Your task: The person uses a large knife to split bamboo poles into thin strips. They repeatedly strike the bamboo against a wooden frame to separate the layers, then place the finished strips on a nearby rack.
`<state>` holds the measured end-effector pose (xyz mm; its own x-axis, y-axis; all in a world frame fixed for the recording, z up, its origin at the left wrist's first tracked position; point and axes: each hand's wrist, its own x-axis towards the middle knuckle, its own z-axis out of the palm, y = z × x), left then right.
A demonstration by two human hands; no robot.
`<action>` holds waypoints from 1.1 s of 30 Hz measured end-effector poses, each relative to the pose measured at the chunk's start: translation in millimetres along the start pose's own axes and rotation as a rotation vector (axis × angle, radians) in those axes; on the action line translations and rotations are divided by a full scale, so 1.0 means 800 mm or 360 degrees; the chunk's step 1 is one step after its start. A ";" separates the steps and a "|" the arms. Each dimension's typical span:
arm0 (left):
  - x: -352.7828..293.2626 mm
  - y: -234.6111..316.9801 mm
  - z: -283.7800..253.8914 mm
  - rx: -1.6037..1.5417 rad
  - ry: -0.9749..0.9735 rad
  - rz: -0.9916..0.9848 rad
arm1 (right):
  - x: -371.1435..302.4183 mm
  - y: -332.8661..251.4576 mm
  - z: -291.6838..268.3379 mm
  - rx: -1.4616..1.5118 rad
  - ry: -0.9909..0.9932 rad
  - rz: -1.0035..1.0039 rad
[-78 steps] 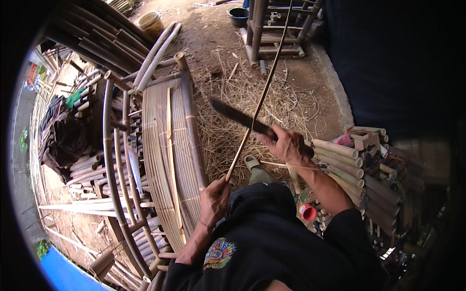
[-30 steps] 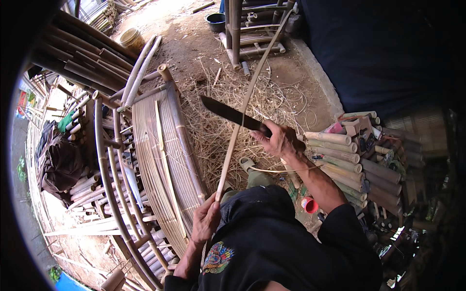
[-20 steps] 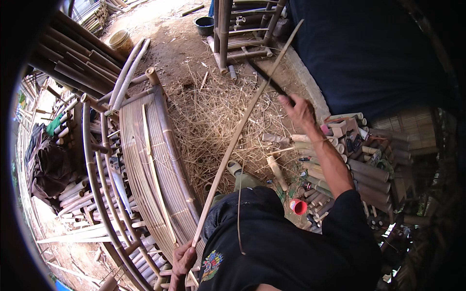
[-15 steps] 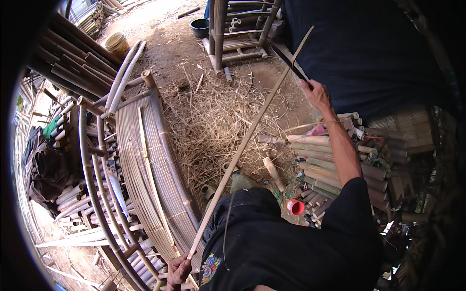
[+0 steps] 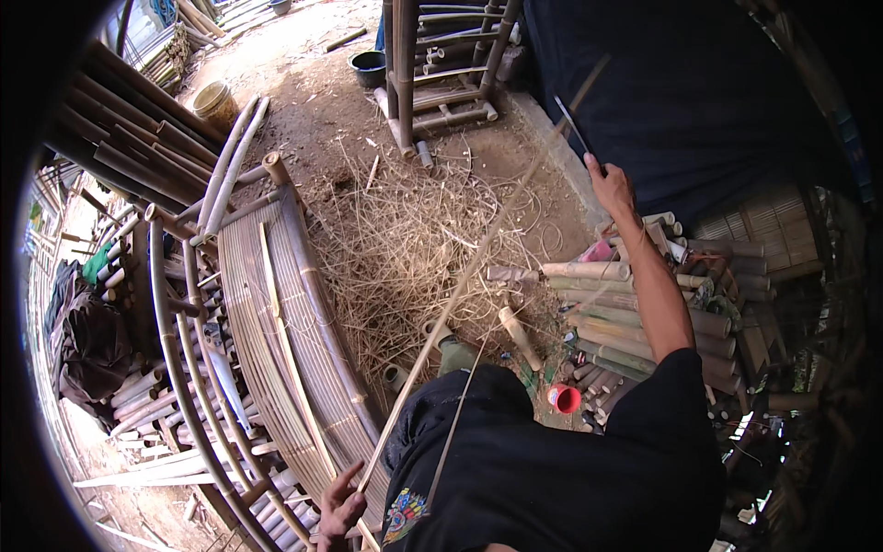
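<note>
My right hand [image 5: 611, 187] is closed round the dark handle of a long-bladed knife [image 5: 577, 127], its blade pointing up and left. Beside the blade runs a long, narrow bamboo strip [image 5: 460, 283], slanting from upper right to lower left and smeared by motion. Whether blade and strip touch, I cannot tell. At the strip's lower end is my left hand [image 5: 340, 512], its fingers apart and loosened next to the strip. A thin sliver [image 5: 457, 416] hangs across my dark shirt.
Left of me stands a bamboo bench [image 5: 294, 313] with another pale strip [image 5: 287, 354] and a saw [image 5: 227, 377] nearby. Shavings [image 5: 414, 248] cover the ground ahead. Cut bamboo lengths [image 5: 602, 308] are stacked at right, near a red cup [image 5: 564, 397]. A dark sheet [image 5: 662, 110] hangs beyond.
The fingers of my left hand have spread from their grip on the strip. The knife has turned more upright and moved slightly, and the strip's upper end has shifted right. The thin sliver looks longer.
</note>
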<state>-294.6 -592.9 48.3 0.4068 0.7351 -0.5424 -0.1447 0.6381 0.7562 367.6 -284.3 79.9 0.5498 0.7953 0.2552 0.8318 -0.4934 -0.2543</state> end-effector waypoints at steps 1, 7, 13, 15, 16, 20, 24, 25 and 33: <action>0.011 0.006 0.009 0.0160 0.0048 -0.0050 | -0.028 -0.015 0.001 0.0039 -0.0148 -0.0004; 0.175 0.053 0.075 0.0237 -0.0133 0.0029 | -0.221 -0.130 0.013 0.0347 -0.0778 -0.0342; 0.241 0.090 0.121 0.0508 0.0098 0.0242 | -0.353 -0.189 0.045 0.0864 -0.0351 -0.1339; 0.238 0.089 0.122 0.0703 0.0159 0.0331 | -0.341 -0.190 0.035 0.0756 -0.0586 -0.1151; 0.228 0.086 0.125 0.0772 0.0184 0.0342 | -0.327 -0.192 0.030 0.0723 -0.0740 -0.0958; 0.180 0.058 0.124 0.0784 0.0154 0.0376 | -0.254 -0.161 0.053 0.0735 -0.0645 -0.0756; 0.150 0.070 0.119 0.0716 0.0132 0.0254 | -0.242 -0.146 0.057 0.0673 -0.0472 -0.0946; 0.140 0.064 0.109 0.0731 0.0164 0.0188 | -0.228 -0.148 0.056 0.0580 -0.0473 -0.0930; 0.051 0.038 0.035 0.1251 0.0141 0.0118 | -0.120 -0.099 0.033 0.0100 -0.0484 -0.0706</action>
<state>-257.2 -549.6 59.3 0.3431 0.8059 -0.4824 0.5238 0.2621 0.8105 246.8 -311.9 50.8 0.0919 0.9932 0.0715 0.9679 -0.0722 -0.2409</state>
